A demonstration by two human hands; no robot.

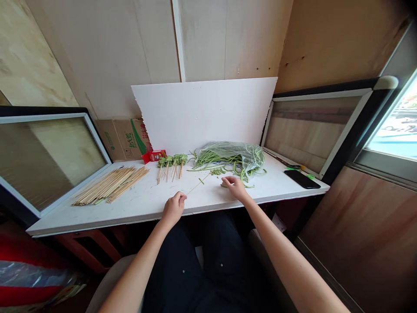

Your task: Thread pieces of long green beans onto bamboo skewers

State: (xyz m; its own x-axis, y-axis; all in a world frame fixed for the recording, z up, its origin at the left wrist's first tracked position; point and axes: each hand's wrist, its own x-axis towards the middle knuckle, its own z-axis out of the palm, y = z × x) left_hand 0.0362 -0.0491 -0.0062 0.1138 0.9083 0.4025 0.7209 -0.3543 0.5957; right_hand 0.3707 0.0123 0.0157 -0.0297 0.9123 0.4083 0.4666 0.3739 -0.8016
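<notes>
My left hand (173,209) is closed around the lower end of a thin wooden skewer (194,188), which points up and to the right over the table. One short piece of green bean (201,181) sits crosswise near its far end. My right hand (235,187) is low over the tabletop with thumb and fingers pinched together. What it holds, if anything, is hidden. Just beyond it lies a small pile of cut green bean pieces (217,172). Behind the pile, long green beans (211,157) spill out of a clear plastic bag (249,152).
Several bean-loaded skewers (172,161) lie at the back of the white table (146,213), beside a red packet (157,155). Bare skewers (107,184) are heaped at left. A phone (302,179) lies at right. Framed glass panels (55,156) and a white board (208,113) border the table.
</notes>
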